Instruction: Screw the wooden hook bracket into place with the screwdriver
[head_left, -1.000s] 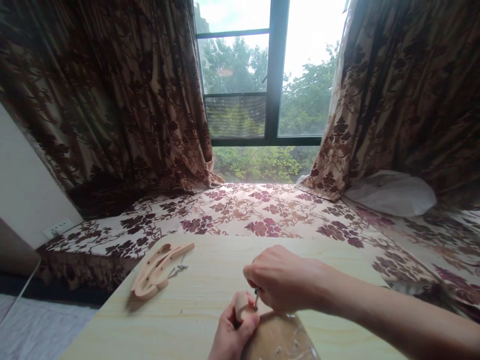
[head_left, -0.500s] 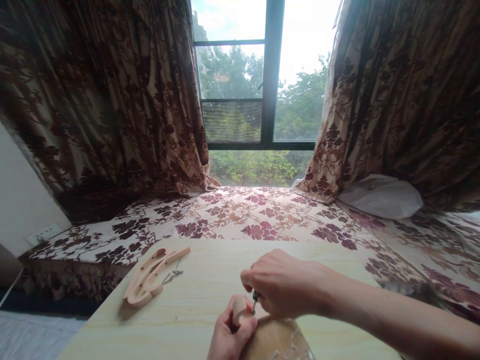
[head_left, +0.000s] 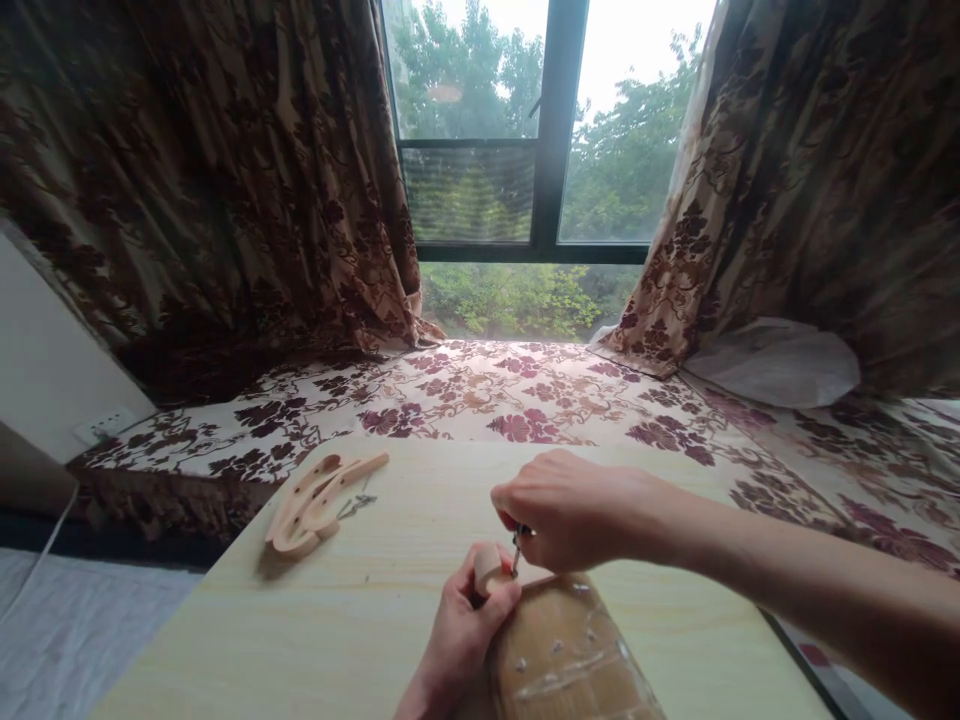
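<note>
My left hand is closed around a pale curved wooden piece, pressing it beside the end of a brown wooden board. Clear plastic film and small pale lumps show on the board. Above the wooden piece, my right hand is closed on a small metal tool with a thin shaft. Its tip points down at the joint between the piece and the board; the handle is mostly hidden by my fingers. Several curved wooden parts with dark holes lie to the left, and several metal screws lie beside them.
The work stands on a pale wooden tabletop. Beyond it is a ledge with a floral cover, where a white plastic bag lies at the right. Floral curtains flank the window. A wall socket is at the left.
The camera view has tilted down, so more of the brown board shows. Both hands keep their hold on the wooden piece and the tool, with little visible change between them.
</note>
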